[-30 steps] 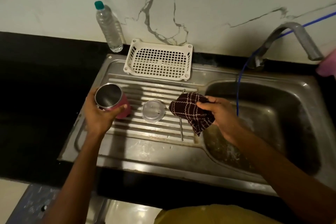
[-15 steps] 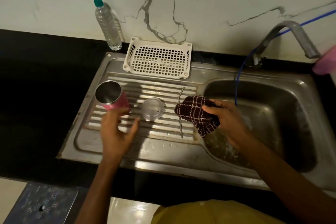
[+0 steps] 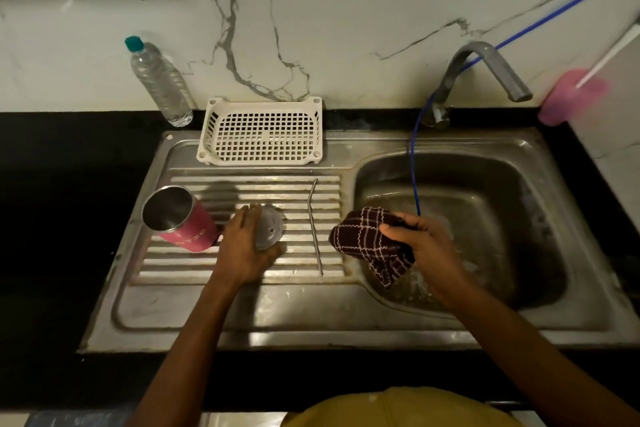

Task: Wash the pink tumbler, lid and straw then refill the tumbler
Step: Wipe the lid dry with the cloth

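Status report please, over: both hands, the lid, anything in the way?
Left grip holds clear lid, at drainboard. Right grip holds checked cloth at basin edge. Nothing blocks lid; straw lies beside it.

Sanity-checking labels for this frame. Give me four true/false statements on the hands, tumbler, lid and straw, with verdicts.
1. The left hand holds the tumbler. False: it grips the lid; the tumbler stands free on the drainboard.
2. The right hand holds the checked cloth. True.
3. The straw stands in the tumbler. False: it lies on the drainboard, between lid and cloth.
4. The tumbler's lid is off. True.
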Demonstrator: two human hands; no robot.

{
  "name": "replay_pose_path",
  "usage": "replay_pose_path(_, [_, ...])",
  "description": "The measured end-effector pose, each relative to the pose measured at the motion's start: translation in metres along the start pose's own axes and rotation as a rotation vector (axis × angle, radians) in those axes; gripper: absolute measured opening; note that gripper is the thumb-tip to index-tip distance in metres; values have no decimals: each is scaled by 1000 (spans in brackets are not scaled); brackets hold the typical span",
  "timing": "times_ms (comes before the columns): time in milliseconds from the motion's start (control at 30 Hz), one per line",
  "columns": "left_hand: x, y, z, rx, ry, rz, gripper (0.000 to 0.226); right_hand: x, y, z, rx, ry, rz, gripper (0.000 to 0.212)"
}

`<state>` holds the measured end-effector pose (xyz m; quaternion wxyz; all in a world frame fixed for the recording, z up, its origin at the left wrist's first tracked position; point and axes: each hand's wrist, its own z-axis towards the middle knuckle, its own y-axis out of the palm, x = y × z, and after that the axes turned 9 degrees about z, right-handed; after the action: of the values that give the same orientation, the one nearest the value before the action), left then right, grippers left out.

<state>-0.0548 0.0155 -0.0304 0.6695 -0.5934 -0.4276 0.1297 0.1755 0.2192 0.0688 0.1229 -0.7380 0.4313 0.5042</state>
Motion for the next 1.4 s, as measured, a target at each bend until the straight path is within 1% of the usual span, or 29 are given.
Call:
replay_pose_path(167, [5, -1, 3, 56, -38, 4, 94, 3, -15, -4, 3, -7, 14, 23])
replay_pose_path(267, [17, -6, -5, 82, -148, -84, 96, 1, -24, -7, -19, -38, 15, 24])
replay_pose_path(367, [40, -7, -14, 143, -152, -171, 102, -8, -35, -9, -31, -80, 42, 22])
replay_pose_path(433, [67, -6, -19, 154, -101, -250, 110, -15, -43, -9, -33, -125, 56, 23])
replay_pose_path(500, [106, -7, -27, 138, -32, -315, 109, -25, -53, -9, -50, -177, 108, 24])
replay_pose_path(600, [157, 3, -34, 185, 105, -413, 110, -40, -66, -10, -81, -263, 149, 27])
replay_pose_path(700, [201, 11, -33, 185, 135, -524, 112, -48, -83, -10, -86, -400, 76, 30])
replay_pose_path(800, [245, 13, -32, 199, 206, -532, 108, -54, -108, -13, -86, -553, -8, 30])
replay_pose_path(867, [268, 13, -32, 220, 263, -496, 105, -57, -122, -16, -110, -612, -73, 29])
replay_pose_path(900, [277, 13, -31, 227, 290, -480, 102, -58, -128, -18, -130, -639, -128, 32])
replay_pose_path(1000, [293, 16, -26, 238, 340, -435, 94, -58, -140, -25, -123, -736, -381, 52])
replay_pose_path(1067, [299, 19, -25, 246, 374, -397, 94, -59, -146, -29, -88, -779, -484, 57])
replay_pose_path(1133, [304, 21, -25, 239, 399, -382, 95, -64, -155, -32, -70, -790, -483, 56])
replay_pose_path(1267, [312, 24, -28, 213, 445, -399, 94, -73, -168, -36, -20, -790, -375, 51])
replay_pose_path(1400, [322, 25, -30, 208, 466, -411, 97, -85, -169, -36, 69, -875, -429, 49])
